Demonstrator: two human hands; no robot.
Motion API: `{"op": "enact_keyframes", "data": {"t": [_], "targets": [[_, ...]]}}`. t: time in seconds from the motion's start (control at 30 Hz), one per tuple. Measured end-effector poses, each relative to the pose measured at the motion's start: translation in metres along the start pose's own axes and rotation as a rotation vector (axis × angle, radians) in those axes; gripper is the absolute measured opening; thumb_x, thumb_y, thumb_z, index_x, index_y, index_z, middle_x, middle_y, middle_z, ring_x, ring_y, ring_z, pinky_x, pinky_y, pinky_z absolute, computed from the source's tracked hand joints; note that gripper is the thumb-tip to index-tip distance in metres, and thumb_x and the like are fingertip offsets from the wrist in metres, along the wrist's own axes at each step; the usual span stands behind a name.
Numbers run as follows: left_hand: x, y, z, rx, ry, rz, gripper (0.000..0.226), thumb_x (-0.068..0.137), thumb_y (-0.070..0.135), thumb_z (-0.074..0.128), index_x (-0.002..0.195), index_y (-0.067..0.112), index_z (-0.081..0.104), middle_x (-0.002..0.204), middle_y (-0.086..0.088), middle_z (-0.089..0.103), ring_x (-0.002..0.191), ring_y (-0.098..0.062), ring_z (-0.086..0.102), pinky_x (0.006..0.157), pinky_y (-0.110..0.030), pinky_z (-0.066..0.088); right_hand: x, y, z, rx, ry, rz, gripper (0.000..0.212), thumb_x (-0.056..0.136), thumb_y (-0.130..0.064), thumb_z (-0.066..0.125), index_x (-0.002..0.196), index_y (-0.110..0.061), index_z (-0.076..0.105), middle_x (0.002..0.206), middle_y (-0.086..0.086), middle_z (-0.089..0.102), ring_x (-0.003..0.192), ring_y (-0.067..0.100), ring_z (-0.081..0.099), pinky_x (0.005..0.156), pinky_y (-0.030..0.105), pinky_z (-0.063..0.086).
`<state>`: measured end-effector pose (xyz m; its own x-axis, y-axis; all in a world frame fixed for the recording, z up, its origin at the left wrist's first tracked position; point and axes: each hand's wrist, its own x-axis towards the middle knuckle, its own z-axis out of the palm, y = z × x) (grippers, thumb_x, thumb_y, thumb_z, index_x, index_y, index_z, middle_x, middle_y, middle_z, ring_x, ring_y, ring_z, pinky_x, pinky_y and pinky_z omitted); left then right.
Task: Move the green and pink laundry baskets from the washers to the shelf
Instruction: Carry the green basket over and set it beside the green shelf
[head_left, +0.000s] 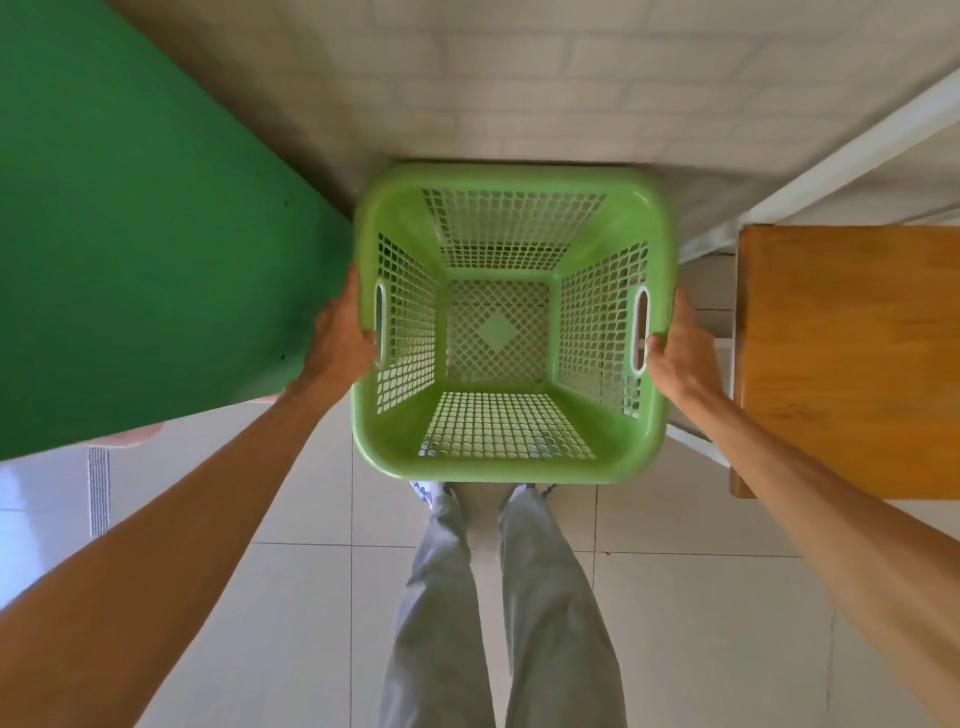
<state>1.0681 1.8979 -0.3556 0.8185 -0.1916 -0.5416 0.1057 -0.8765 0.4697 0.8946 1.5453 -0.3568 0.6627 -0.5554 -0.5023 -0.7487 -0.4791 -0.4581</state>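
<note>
One light green plastic laundry basket with lattice walls (511, 470) is in view, held up in front of the person above the pale tiled floor (701, 623), its mouth open toward the camera. Nothing lies in it: the four perforated walls and the crisscross bottom with a solid diamond at its centre all show bare. It has two slotted handles with white edging, one in each side wall. The left hand (340, 332) is closed over the basket's left rim beside the left handle slot, fingers curled under the edge and out of sight. The right hand (680, 345) is closed the same way on the right rim, with a fingertip showing at the right handle slot. Two bare forearms run back from the basket toward the camera. Just below the basket's near rim, two legs in grey trousers (498, 623) stand on the tiles, with the toes of two shoes partly hidden under the basket. Left of the basket rises a large flat green panel (130, 208), and beyond the basket's far rim stands a pale brick-patterned wall (493, 78). Right of the basket, near but apart from it, is one orange-brown wooden surface (852, 353), with a white bar (852, 140) slanting up beyond it.
</note>
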Motion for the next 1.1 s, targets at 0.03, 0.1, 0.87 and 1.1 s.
{"op": "enact_keyframes", "data": {"t": [0.03,0.1,0.87,1.1], "targets": [[0.001,0.000,0.000,0.012,-0.007,-0.008,0.097,0.085,-0.009,0.061,0.157,0.029,0.008,0.115,-0.020,0.059,0.095,-0.034,0.064,0.076,-0.044,0.057,0.000,0.001,-0.001,0.002,0.006,-0.015,0.056,0.097,0.002,0.053,0.147,-0.015,0.034,0.106,0.011,0.068,0.057,0.000,0.057,0.037,0.007,0.043],[0.003,0.002,0.000,0.035,-0.017,-0.022,0.096,0.085,-0.009,0.061,0.157,0.028,0.009,0.116,-0.020,0.060,0.097,-0.036,0.064,0.080,-0.051,0.057,-0.001,0.005,-0.003,-0.016,0.016,-0.044,0.055,0.096,0.002,0.054,0.145,-0.015,0.036,0.105,0.011,0.069,0.057,0.001,0.056,0.038,0.005,0.038],[-0.295,0.155,-0.171,0.558,0.014,0.236,0.085,0.090,0.068,0.040,0.155,0.021,0.012,0.157,-0.019,0.024,0.142,-0.040,0.029,0.110,-0.060,0.031,-0.256,-0.111,-0.224,-0.436,-0.215,-0.207,0.067,0.102,-0.059,0.024,0.153,-0.016,0.033,0.153,0.019,0.036,0.139,0.040,0.041,0.108,0.056,0.042],[-0.368,0.195,-0.191,0.670,0.069,0.427,0.082,0.090,0.070,0.034,0.155,0.023,0.015,0.159,-0.017,0.023,0.143,-0.038,0.027,0.111,-0.057,0.031,-0.359,-0.069,-0.277,-0.384,-0.083,-0.146,0.073,0.101,-0.062,0.018,0.147,-0.011,0.042,0.151,0.019,0.042,0.140,0.039,0.038,0.112,0.052,0.035]]}}
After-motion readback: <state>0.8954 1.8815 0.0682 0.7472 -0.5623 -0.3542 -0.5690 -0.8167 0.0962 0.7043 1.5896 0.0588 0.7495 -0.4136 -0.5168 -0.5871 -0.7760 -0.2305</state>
